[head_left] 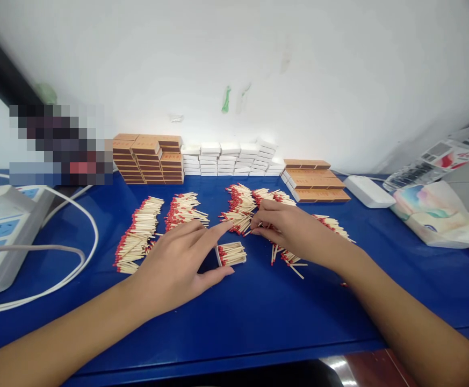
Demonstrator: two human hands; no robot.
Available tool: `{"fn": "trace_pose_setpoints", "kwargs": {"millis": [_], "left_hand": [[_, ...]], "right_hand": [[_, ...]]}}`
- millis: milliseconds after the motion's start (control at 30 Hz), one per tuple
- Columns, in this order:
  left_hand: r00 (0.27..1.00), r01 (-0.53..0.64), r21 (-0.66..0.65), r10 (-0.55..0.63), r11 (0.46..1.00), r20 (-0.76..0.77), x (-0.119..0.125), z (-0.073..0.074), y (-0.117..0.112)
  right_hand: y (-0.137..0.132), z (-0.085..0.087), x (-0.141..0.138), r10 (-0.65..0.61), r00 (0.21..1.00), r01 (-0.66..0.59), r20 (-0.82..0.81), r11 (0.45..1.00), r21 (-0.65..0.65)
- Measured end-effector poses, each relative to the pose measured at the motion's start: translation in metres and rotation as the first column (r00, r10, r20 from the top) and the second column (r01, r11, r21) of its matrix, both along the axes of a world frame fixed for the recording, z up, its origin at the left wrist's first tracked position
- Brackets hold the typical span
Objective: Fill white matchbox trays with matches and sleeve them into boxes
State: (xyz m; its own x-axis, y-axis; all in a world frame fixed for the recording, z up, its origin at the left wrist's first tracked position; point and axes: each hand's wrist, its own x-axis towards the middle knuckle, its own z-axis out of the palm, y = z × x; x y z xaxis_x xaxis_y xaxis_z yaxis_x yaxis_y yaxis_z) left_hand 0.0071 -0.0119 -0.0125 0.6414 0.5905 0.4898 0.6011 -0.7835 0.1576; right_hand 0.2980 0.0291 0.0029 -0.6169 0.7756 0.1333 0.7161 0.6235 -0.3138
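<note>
Soft light brightens the white wall; a pixelated patch blurs past nine o'clock; glare whitens the floor near five.

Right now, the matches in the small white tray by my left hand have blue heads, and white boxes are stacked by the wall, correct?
Not quite: the matches in the small white tray by your left hand have red heads, as the head view shows. White boxes are stacked by the wall.
</note>
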Motion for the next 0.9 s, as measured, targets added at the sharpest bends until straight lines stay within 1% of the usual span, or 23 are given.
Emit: {"fn": "trace_pose_setpoints", "kwargs": {"millis": [200, 300, 467, 633, 900], "left_hand": [[1.0, -0.008, -0.002, 0.008, 1.0, -0.001, 0.0004, -0.0015, 0.0], [1.0, -0.003, 0.001, 0.003, 1.0, -0.002, 0.0007, -0.0007, -0.0006], [1.0, 0.003, -0.005, -0.003, 1.0, 0.003, 0.0001, 0.0003, -0.0002], [1.0, 0.003, -0.009, -0.003, 1.0, 0.006, -0.0004, -0.0007, 0.0003], [1.0, 0.007, -0.016, -0.008, 1.0, -0.007, 0.0, -0.0004, 0.0004]], "right_hand": [[0.0019, 0.0044, 0.0025, -0.056, 0.997, 0.057, 0.061, 0.998, -0.024], [0.0006, 0.006, 0.0014, -0.028, 0.998, 0.029, 0.054, 1.0, -0.013], [-0.0046, 0.0036, -0.0047, 0.027, 0.998, -0.028, -0.054, 1.0, -0.013], [-0.0053, -0.0001, -0.006, 0.013, 1.0, -0.013, -0.002, 0.999, -0.033], [-0.0019, 0.0005, -0.0033, -0.016, 1.0, 0.016, 0.004, 0.998, -0.068]]}}
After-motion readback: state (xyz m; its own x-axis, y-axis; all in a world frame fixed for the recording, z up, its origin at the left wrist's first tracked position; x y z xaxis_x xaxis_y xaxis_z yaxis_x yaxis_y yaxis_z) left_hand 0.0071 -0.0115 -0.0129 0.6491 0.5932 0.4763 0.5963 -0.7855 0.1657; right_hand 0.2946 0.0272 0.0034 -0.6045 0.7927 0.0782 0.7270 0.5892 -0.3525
